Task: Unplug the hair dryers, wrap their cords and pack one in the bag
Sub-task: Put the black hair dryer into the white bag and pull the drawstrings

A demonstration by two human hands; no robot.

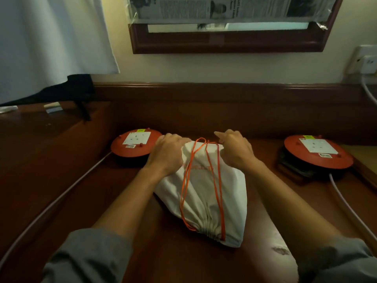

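A white drawstring bag (pixel 206 190) lies bulging in the middle of the dark wooden desk (pixel 167 252), its gathered mouth toward me. Orange drawstrings (pixel 218 180) run in loops over its top. My left hand (pixel 167 152) grips the bag's far left corner with curled fingers. At the far right corner my right hand (pixel 234 148) grips the cloth, its forefinger sticking out to the left. No hair dryer shows; whatever fills the bag is hidden.
Two red extension reels with white sockets sit on the desk, one at left (pixel 134 142) and one at right (pixel 318 152), each trailing a pale cable (pixel 61 199). A wall socket (pixel 365 62) is at upper right. A white curtain (pixel 51 41) hangs at left.
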